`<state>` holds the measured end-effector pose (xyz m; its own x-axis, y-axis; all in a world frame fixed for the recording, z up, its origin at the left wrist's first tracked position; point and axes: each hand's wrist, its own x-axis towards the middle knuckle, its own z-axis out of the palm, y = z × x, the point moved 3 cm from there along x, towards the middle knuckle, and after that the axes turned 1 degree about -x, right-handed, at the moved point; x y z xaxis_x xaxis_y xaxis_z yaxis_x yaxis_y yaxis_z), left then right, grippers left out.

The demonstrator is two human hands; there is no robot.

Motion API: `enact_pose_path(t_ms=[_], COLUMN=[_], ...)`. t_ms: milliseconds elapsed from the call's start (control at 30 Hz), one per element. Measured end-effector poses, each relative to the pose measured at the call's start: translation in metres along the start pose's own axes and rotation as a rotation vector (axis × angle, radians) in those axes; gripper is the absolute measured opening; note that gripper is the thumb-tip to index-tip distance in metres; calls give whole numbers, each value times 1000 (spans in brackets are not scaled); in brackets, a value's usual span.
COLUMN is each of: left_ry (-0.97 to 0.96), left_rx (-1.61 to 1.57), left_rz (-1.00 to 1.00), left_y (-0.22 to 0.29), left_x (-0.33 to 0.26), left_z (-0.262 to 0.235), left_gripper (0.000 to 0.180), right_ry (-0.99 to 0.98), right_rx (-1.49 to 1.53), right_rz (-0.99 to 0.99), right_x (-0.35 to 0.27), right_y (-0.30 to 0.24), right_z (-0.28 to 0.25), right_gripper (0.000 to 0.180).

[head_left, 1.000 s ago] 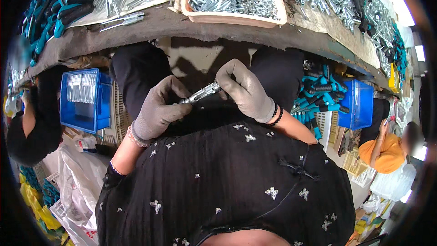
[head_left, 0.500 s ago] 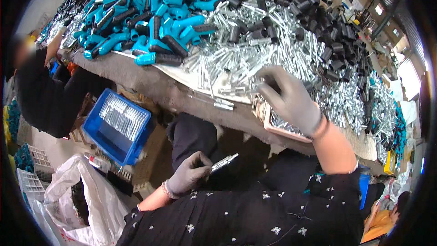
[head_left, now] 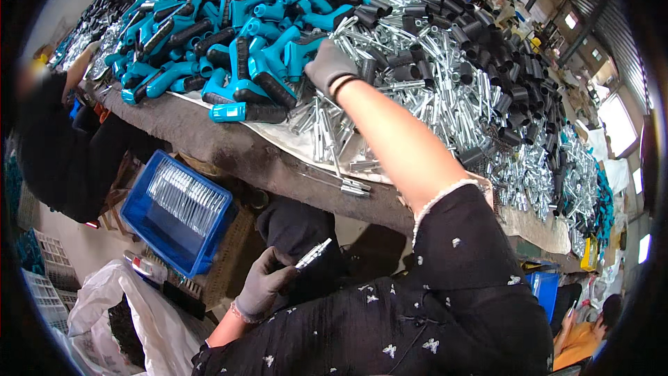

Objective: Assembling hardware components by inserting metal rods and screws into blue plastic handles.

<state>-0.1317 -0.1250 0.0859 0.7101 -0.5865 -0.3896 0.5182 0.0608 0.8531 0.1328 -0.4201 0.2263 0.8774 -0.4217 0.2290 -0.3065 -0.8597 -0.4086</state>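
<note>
Far left: another person's arm [head_left: 75, 73] is working the same heap, so a collision or a shifted pile is possible there. Blue crate [head_left: 177, 212] of finished metal pieces sits low on the left, under the table edge [head_left: 229, 157]; anything knocked off the edge either lands in it or misses and goes to the floor. Left hand [head_left: 268, 289], grey glove, is closed round a small silver metal part [head_left: 313, 254], held low in front of the lap; the tip sticks out past the fingers. Grip looks light, so the part could slip while attention is up on the table. A few loose metal rods [head_left: 344, 184] lie right at the near edge of the table, one nudge from falling. Right hand [head_left: 330, 63], grey glove, is stretched far out, palm down on the heap where the teal-and-black handles [head_left: 243, 63] meet the silver metal pins [head_left: 431, 97]. Fingers curled into the pile; can't tell if it has hold of anything. Long reach, so the forearm could sweep pins off the near edge, and the heap could slide. Black sleeves [head_left: 487, 49] further right are stacked loose too.
</note>
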Motion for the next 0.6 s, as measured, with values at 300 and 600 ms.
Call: enact_pose_path(t_ms=[300, 600], left_ry=[-138, -59], left_rx=[29, 42], left_rz=[29, 39], left_y=[-6, -8], left_x=[4, -14], left_z=[33, 19], left_gripper=[10, 14], right_ry=[-89, -145], right_rx=[-18, 23], right_rz=[-217, -85], right_x=[-11, 73], right_y=[15, 9], right_z=[-30, 55], right_gripper=[30, 48])
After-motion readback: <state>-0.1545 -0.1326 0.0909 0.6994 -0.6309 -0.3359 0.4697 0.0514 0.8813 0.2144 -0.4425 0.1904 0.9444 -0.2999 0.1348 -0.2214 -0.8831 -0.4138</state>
